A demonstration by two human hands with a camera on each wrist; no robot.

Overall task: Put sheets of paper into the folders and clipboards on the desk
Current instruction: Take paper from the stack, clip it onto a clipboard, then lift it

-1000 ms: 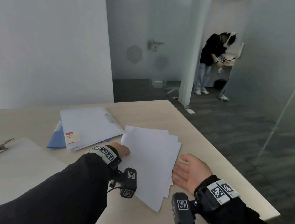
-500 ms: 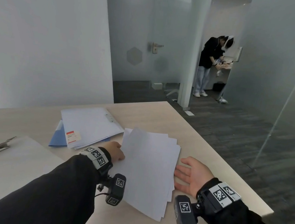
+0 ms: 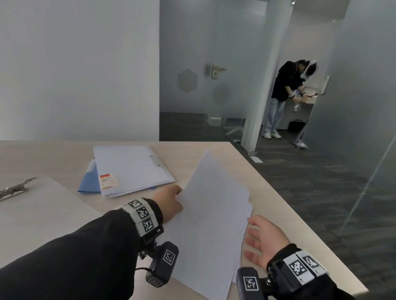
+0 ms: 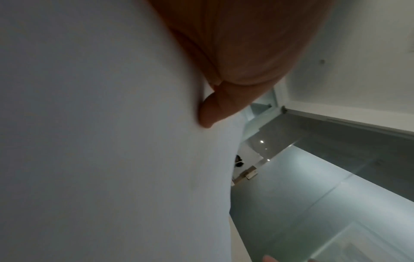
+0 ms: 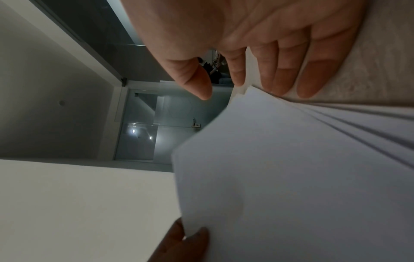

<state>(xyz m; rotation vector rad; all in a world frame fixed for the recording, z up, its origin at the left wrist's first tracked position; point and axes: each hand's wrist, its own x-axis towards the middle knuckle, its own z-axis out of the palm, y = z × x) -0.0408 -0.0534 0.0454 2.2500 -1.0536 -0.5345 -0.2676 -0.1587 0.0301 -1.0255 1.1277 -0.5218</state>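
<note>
My left hand [image 3: 170,202] pinches the top sheet [image 3: 212,208] by its left edge, tilted above the stack [image 3: 239,265] on the desk [image 3: 284,209], right hand [image 3: 261,242] spread flat beside; it's light, floppy, best gripped at the edge.

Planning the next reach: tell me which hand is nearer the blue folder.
Left. The left hand grips the paper sheets just right of the blue folder; the right hand is beyond the sheets' far side.

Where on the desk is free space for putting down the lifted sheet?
Bare beige desk lies beyond the blue folder, and between the metal-clip clipboard and that folder. It is crowded between left hand and right hand, around the white paper stack.
</note>
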